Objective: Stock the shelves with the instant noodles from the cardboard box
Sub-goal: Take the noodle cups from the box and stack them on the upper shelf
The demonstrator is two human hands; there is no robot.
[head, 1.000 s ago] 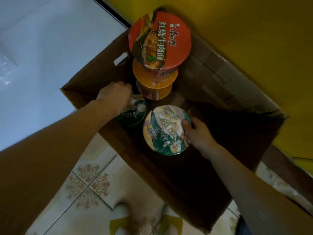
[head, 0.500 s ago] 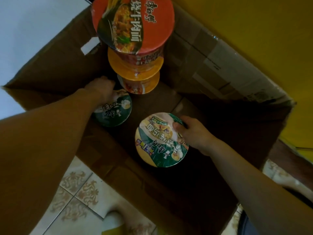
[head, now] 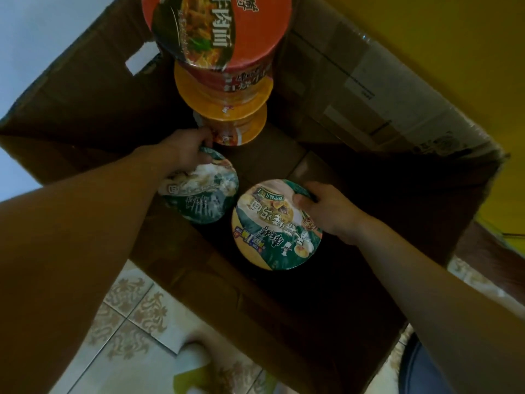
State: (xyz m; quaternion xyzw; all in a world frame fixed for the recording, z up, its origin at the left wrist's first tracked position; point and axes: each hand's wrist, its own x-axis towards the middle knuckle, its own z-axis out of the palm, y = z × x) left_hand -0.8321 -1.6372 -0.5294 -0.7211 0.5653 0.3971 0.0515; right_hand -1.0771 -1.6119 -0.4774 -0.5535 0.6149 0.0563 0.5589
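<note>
An open cardboard box (head: 355,89) stands on the floor below me. Inside it, my left hand (head: 184,150) grips the far rim of a green-lidded noodle bowl (head: 203,194), which is blurred and tilted. My right hand (head: 326,210) grips the right rim of a second green-lidded noodle bowl (head: 272,228) nearer to me. At the box's far side rises a stack of three bowls, a red-lidded bowl (head: 227,27) on top of two orange-rimmed ones (head: 227,100).
A yellow wall (head: 440,38) runs along the right of the box, a white surface (head: 42,38) along its left. Patterned floor tiles (head: 133,308) and my feet show at the bottom.
My left hand has lifted its green bowl up and toward me, and the lid now tilts into view. The right hand's bowl has risen a little. The camera has moved closer over the box.
</note>
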